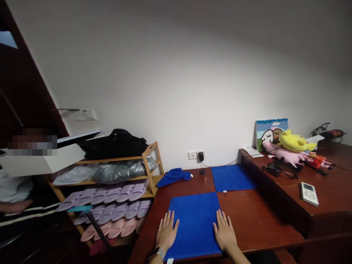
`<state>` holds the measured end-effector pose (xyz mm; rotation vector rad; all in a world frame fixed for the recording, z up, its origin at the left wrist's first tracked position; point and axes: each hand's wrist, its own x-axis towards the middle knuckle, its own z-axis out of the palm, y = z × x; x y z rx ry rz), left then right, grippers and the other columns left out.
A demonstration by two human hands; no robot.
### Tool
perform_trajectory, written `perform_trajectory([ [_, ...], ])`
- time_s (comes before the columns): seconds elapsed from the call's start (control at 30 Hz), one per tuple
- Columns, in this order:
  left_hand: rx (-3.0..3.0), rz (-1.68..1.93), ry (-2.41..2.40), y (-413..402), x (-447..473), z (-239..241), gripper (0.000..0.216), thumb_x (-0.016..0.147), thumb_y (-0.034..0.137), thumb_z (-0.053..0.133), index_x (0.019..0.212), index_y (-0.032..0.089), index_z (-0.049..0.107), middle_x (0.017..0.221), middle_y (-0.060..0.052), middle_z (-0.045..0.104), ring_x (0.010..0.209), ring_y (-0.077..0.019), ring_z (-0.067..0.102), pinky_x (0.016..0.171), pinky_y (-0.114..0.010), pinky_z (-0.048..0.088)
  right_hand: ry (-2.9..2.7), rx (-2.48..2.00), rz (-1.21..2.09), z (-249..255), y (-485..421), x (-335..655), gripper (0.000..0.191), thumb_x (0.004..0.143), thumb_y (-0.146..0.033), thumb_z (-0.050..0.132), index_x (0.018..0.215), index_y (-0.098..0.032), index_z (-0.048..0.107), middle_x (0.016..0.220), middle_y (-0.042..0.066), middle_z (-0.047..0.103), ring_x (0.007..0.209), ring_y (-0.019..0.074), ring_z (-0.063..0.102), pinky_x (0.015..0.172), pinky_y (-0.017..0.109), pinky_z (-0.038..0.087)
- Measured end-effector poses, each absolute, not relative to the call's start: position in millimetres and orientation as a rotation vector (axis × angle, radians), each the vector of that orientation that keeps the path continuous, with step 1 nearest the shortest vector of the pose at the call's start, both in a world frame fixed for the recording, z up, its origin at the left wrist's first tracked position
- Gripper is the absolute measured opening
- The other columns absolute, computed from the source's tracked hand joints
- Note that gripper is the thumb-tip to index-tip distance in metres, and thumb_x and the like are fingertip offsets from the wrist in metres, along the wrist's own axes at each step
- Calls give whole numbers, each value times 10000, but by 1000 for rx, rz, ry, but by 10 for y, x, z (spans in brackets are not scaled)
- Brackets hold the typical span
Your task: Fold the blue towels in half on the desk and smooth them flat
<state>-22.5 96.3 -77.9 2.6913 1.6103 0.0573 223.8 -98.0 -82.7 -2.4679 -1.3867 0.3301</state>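
A blue cloth [194,222] lies flat on the dark red wooden table [247,216] close to its front edge. My left hand [166,231] rests flat on the cloth's left edge, fingers stretched out and apart. My right hand [224,231] lies flat on its right edge, fingers spread too. Neither hand grips anything. A second blue cloth [231,177] lies flat further back on the table. A third blue cloth [173,175] sits crumpled at the back left corner.
A wooden rack [150,167] of lilac and pink slippers stands left of the table, a black bag [115,142] on top. A higher desk at right holds plush toys [294,146], cables and a white remote [309,193]. A seated person [13,198] is at far left.
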Motion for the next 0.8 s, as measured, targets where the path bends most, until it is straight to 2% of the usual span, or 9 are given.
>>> perform_trajectory([
  [0.2, 2797, 172, 1523, 759, -12, -743, 686, 1018, 510, 202, 1586, 142, 308, 1666, -95, 259, 1551, -259, 220, 1276, -487, 189, -1382, -2458, 319, -869, -995, 2243, 710, 996, -509, 168, 1612, -158, 213, 1682, 14, 161, 1566, 215, 103, 1285, 446, 72],
  [0.4, 2867, 302, 904, -35, 793, -853, 639, 1045, 515, 137, 1610, 236, 240, 1685, -13, 237, 1558, -212, 208, 1284, -431, 216, -1438, -2499, 307, -839, -1026, 2240, 704, 997, -481, 151, 1611, -138, 195, 1684, 24, 152, 1568, 218, 102, 1281, 449, 65],
  [0.5, 2812, 275, 885, -178, 938, -926, 660, 1040, 537, 104, 1608, 233, 252, 1681, -26, 255, 1558, -214, 207, 1286, -444, 204, -1465, -2512, 299, -830, -1036, 2238, 706, 998, -481, 150, 1611, -132, 189, 1687, 33, 148, 1569, 223, 92, 1280, 448, 63],
  [0.6, 2789, 226, 1005, -30, 693, -944, 701, 1026, 588, 119, 1608, 219, 248, 1683, -33, 245, 1560, -221, 202, 1286, -450, 198, -1459, -2533, 284, -844, -1033, 2235, 705, 1002, -490, 120, 1614, -143, 173, 1689, 24, 146, 1569, 220, 92, 1279, 445, 66],
  [0.8, 2709, 160, 1404, 476, -351, -905, 777, 1007, 642, 128, 1605, 159, 239, 1682, -59, 222, 1559, -229, 193, 1279, -457, 201, -1453, -2552, 282, -880, -1029, 2236, 713, 1006, -502, 93, 1613, -130, 135, 1691, -2, 121, 1570, 208, 89, 1280, 427, 61],
])
